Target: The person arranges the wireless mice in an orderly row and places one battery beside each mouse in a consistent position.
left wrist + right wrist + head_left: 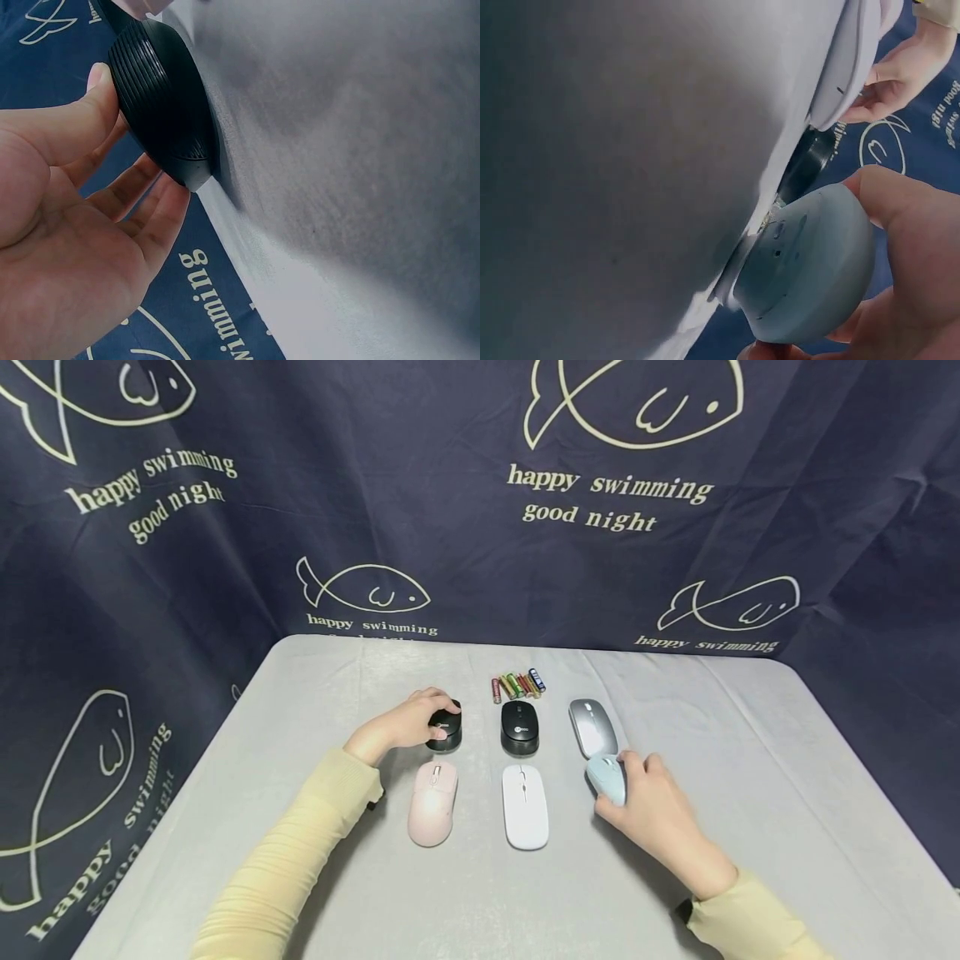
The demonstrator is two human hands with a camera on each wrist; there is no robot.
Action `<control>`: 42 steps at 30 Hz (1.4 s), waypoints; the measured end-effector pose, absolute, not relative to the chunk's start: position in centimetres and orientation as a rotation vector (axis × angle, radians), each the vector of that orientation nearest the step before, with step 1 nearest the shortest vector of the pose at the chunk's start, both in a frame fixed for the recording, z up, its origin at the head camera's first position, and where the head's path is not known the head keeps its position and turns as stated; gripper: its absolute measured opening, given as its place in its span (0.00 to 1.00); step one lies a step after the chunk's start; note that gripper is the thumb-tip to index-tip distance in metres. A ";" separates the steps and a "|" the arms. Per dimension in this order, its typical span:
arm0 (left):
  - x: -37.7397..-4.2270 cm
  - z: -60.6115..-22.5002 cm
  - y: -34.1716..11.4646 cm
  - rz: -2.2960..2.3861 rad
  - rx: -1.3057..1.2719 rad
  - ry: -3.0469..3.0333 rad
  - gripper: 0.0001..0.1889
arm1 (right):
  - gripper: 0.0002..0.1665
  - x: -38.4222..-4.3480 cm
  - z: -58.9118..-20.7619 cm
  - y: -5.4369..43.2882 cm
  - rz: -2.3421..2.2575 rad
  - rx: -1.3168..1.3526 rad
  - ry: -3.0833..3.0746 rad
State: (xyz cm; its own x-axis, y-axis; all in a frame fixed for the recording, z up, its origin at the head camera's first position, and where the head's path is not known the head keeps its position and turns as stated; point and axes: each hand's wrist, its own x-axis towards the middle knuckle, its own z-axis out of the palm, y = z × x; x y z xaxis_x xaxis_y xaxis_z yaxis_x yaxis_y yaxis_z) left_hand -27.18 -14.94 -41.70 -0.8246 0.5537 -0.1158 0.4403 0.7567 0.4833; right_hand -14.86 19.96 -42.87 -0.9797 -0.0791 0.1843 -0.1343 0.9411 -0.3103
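At the left of the back row, my left hand (405, 720) grips a black computer mouse (447, 727) by its sides. The left wrist view shows the thumb on the ribbed side of this black mouse (161, 97), with fingertips at its far end. On the right, my right hand (660, 814) holds a light blue mouse (606, 778) between thumb and fingers. Just behind that one lies a silver-grey mouse (593, 728), its near end close to the blue one. In the right wrist view the blue mouse (810, 262) is tilted, small dark marks on its facing surface.
A second black mouse (520, 727) sits mid-table, with several batteries (516, 686) in a cluster behind it. Nearer stand a pink mouse (432, 803) and a white mouse (525, 808). A dark blue curtain (480, 552) hangs behind the grey-covered table (480, 910).
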 end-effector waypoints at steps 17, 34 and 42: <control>-27.1 -41.6 -14.9 0.654 0.782 2.700 0.23 | 0.39 -14.2 -43.2 19.5 0.484 0.227 -2.982; -27.4 -41.9 -15.0 0.660 0.782 2.702 0.23 | 0.39 -13.7 -43.2 19.0 0.511 0.205 -2.989; -27.2 -41.8 -15.0 0.658 0.780 2.703 0.23 | 0.44 -13.8 -42.8 19.4 0.497 0.252 -3.017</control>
